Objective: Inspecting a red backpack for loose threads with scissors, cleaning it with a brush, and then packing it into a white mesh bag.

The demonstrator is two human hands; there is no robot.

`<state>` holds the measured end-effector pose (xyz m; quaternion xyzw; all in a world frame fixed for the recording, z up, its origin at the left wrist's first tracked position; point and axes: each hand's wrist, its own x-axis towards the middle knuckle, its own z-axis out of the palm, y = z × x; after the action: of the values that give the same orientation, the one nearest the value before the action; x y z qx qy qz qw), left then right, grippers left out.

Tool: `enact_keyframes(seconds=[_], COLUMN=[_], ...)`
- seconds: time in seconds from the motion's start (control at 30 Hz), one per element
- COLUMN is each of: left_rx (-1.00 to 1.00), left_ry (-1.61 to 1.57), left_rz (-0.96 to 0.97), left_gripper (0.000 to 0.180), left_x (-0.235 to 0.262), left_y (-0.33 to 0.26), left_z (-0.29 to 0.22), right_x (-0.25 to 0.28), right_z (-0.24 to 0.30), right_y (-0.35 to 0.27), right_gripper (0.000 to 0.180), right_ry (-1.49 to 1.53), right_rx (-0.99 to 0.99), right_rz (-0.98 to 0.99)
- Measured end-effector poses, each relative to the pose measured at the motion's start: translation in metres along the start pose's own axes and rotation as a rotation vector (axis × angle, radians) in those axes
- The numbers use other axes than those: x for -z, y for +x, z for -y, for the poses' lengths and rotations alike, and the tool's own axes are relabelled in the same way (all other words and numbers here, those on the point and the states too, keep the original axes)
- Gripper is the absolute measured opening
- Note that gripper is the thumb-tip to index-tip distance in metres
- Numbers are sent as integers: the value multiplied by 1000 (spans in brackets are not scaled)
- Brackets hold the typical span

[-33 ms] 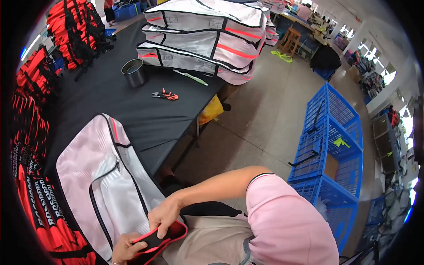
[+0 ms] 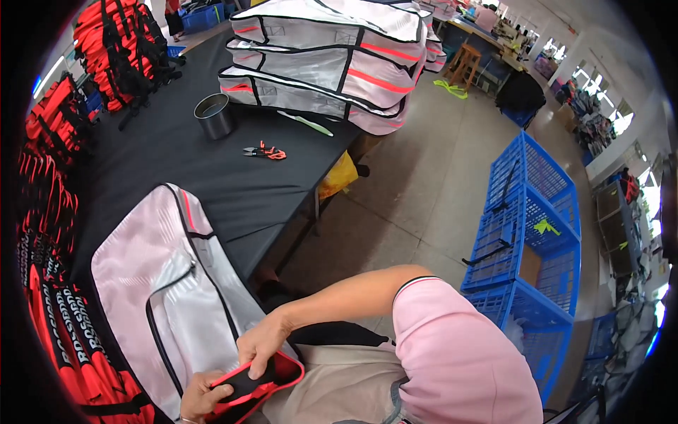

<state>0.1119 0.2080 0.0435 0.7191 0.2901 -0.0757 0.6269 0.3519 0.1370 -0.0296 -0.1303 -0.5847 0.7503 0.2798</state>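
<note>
A pale pink and white bag with black piping and a curved black-edged zip lies along the table edge in front of me. At its near end is a black fabric piece with red edging. My left hand grips that piece's left rim, thumb on top. My right hand pinches the upper rim, its thumb reaching down inside. Whether the piece is joined to the bag is hidden by my hands.
Similar bags are stacked at the table's far end. Thread snips, a metal cup and a green-and-white strip lie before them. Red bags are piled left. Blue crates stand on the floor at right.
The bag has shifted slightly to the right. The red-edged opening gapes a little wider. Both hands keep their hold.
</note>
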Motion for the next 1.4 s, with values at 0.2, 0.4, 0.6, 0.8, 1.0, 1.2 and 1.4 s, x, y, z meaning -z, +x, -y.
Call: enact_keyframes(seconds=[0.2,0.4,0.6,0.8,1.0,1.2,1.4], left_rx=[6,2,-69,-39,-83,-207,-705], left_ry=[-345,-256,-217,13,885,483,1217], left_rz=[-96,-175,-198,-58,-583,-1337,-1344], left_gripper=[34,42,26,24,41,25,26], left_x=[21,-4,-20,-31,-24,-30,19], left_y=[13,10,5,14,-50,-63,-73], left_z=[-10,-73,-69,-76,-30,5,-64], right_x=[-2,6,-2,23,49,0,-49], right_z=[30,65,83,55,86,112,124], right_y=[23,25,24,29,-19,25,110], right_gripper=[41,28,24,20,18,39,15], right_ry=[-63,-578,-661,-796,-443,-1329,-1585], right_rx=[-244,175,189,236,211,327,386], right_rz=[-475,-977,-933,-1093,-1302,-1139,-886])
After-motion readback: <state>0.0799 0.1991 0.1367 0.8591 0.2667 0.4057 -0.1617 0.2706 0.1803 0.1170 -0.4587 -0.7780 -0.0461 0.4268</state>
